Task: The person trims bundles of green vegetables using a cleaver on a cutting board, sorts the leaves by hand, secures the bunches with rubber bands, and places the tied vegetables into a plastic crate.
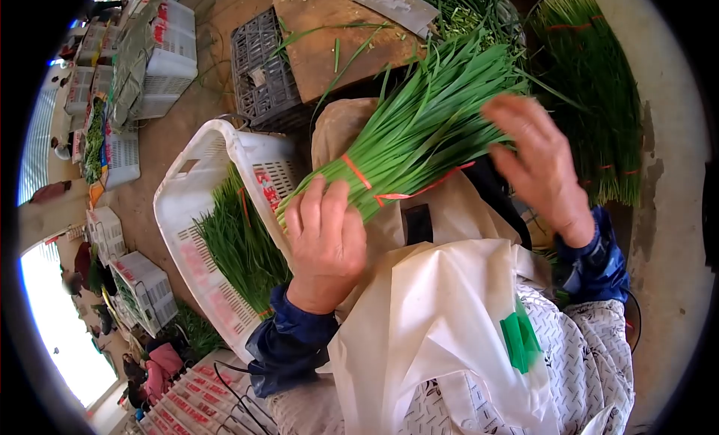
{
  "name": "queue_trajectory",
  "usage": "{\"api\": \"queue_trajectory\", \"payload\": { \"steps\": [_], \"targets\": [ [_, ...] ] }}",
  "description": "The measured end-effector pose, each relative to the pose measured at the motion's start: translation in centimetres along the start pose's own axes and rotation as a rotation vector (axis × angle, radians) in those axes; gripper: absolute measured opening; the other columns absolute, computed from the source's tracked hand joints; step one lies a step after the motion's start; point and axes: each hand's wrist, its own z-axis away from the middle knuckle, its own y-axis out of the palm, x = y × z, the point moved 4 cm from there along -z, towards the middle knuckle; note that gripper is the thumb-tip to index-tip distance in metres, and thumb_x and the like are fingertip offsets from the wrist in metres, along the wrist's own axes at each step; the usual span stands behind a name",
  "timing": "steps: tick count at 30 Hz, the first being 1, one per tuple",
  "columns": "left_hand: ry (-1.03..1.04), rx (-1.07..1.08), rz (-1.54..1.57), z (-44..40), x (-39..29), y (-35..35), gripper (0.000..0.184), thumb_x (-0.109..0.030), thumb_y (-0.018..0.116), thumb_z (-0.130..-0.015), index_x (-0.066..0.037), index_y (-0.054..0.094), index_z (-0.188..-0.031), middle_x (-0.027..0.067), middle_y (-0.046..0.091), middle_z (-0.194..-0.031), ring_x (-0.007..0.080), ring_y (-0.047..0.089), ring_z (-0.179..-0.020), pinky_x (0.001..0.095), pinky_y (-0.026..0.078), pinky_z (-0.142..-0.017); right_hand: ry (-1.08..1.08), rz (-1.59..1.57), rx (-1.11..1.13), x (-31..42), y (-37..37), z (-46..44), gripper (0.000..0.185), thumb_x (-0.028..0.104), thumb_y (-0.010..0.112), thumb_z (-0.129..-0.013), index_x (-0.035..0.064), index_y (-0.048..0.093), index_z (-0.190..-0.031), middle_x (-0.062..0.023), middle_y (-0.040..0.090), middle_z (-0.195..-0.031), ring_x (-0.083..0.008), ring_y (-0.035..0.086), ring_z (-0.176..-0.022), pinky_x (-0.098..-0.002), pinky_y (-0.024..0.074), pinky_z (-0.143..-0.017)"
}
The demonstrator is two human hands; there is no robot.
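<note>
A bunch of garlic chives (419, 128) lies across my lap, its leafy tips toward the upper right. Red tape (356, 171) binds it near the stem end, and a loose-looking strip of red tape (427, 188) runs along its lower side. My left hand (327, 236) is closed over the stem end, below the tape. At the leafy end, my right hand (541, 154) has its fingers apart and slightly blurred; it holds nothing, and I cannot tell whether its fingertips touch the leaves.
To the left stands a white plastic crate (180, 210) holding tied chives (243, 244). Ahead are a wooden board (322, 41) with a flat metal blade (397, 6) and a dark crate (262, 68). More bundles (588, 98) lie at right by the wall. People and stacked crates are farther left.
</note>
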Motion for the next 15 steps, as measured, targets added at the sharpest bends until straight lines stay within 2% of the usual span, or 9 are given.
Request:
{"api": "queue_trajectory", "payload": {
  "steps": [2, 4, 6, 7, 10, 11, 14, 15],
  "targets": [
    [-0.030, 0.003, 0.013, -0.1, 0.3, -0.7, 0.023, 0.007, 0.069, -0.067, 0.000, 0.054, -0.082, 0.0175, 0.060, -0.108, 0.0381, 0.061, -0.104, 0.0487, 0.047, -0.085, -0.199, -0.072, -0.014, 2.3, 1.8, -1.2, 0.039, -0.003, 0.068, -0.068, 0.0012, 0.068, -0.107, -0.0143, 0.064, -0.107, -0.0323, 0.063, -0.093, -0.0388, 0.0548, -0.077],
    [-0.039, -0.013, 0.043, -0.1, 0.5, -1.5, 0.026, 0.008, 0.068, -0.065, -0.001, 0.053, -0.083, 0.0162, 0.060, -0.104, 0.0367, 0.062, -0.100, 0.0490, 0.047, -0.085, -0.341, -0.085, 0.024, 4.1, 3.5, -2.1, 0.035, 0.010, 0.064, -0.070, 0.0015, 0.067, -0.104, -0.0115, 0.063, -0.106, -0.0286, 0.060, -0.098, -0.0371, 0.0491, -0.083],
    [-0.051, -0.027, 0.081, 0.1, 1.0, -2.2, 0.026, 0.009, 0.067, -0.065, -0.001, 0.053, -0.084, 0.0156, 0.060, -0.102, 0.0358, 0.063, -0.098, 0.0493, 0.047, -0.085, -0.389, -0.084, 0.073, 4.5, 5.8, -2.0, 0.031, 0.015, 0.062, -0.071, 0.0032, 0.066, -0.099, -0.0092, 0.062, -0.101, -0.0262, 0.058, -0.098, -0.0357, 0.0449, -0.082],
    [-0.072, -0.032, 0.105, 0.0, 1.0, -2.6, 0.025, 0.009, 0.066, -0.067, -0.002, 0.052, -0.084, 0.0135, 0.061, -0.095, 0.0341, 0.064, -0.094, 0.0505, 0.046, -0.088, -0.395, -0.086, 0.056, 4.5, 6.8, -1.9, 0.024, 0.017, 0.061, -0.070, 0.0049, 0.065, -0.091, -0.0073, 0.059, -0.094, -0.0241, 0.056, -0.094, -0.0343, 0.0421, -0.079],
    [-0.074, -0.065, 0.113, 0.8, 1.1, -2.3, 0.025, 0.010, 0.066, -0.069, -0.003, 0.051, -0.084, 0.0116, 0.062, -0.089, 0.0335, 0.065, -0.091, 0.0528, 0.045, -0.091, -0.412, -0.086, 0.096, 4.0, 7.2, -2.1, 0.018, 0.016, 0.062, -0.069, 0.0058, 0.062, -0.084, -0.0066, 0.057, -0.092, -0.0239, 0.056, -0.091, -0.0350, 0.0427, -0.079],
    [-0.106, -0.069, 0.147, 0.8, 1.1, -2.4, 0.025, 0.009, 0.066, -0.070, -0.005, 0.051, -0.083, 0.0101, 0.062, -0.086, 0.0331, 0.066, -0.089, 0.0554, 0.043, -0.096, -0.406, -0.131, 0.243, 3.6, 7.2, -1.9, 0.030, 0.013, 0.064, -0.067, 0.0009, 0.062, -0.094, -0.0106, 0.057, -0.098, -0.0302, 0.058, -0.099, -0.0399, 0.0451, -0.082],
    [-0.127, -0.104, 0.247, 1.1, 1.5, -2.5, 0.026, 0.009, 0.067, -0.069, -0.006, 0.052, -0.083, 0.0094, 0.062, -0.085, 0.0330, 0.066, -0.092, 0.0569, 0.041, -0.100, -0.435, -0.153, 0.117, 3.4, 6.5, -1.7, 0.029, 0.014, 0.064, -0.066, 0.0011, 0.060, -0.093, -0.0122, 0.057, -0.099, -0.0310, 0.058, -0.097, -0.0413, 0.0461, -0.080],
    [-0.168, -0.095, 0.286, 1.2, 1.7, -2.6, 0.027, 0.009, 0.068, -0.069, -0.007, 0.052, -0.083, 0.0089, 0.062, -0.085, 0.0327, 0.066, -0.094, 0.0578, 0.039, -0.102, -0.462, -0.190, 0.002, 3.5, 6.2, -1.7, 0.018, 0.018, 0.062, -0.068, 0.0062, 0.056, -0.080, -0.0091, 0.055, -0.090, -0.0268, 0.055, -0.090, -0.0400, 0.0444, -0.079]
  ]
}}
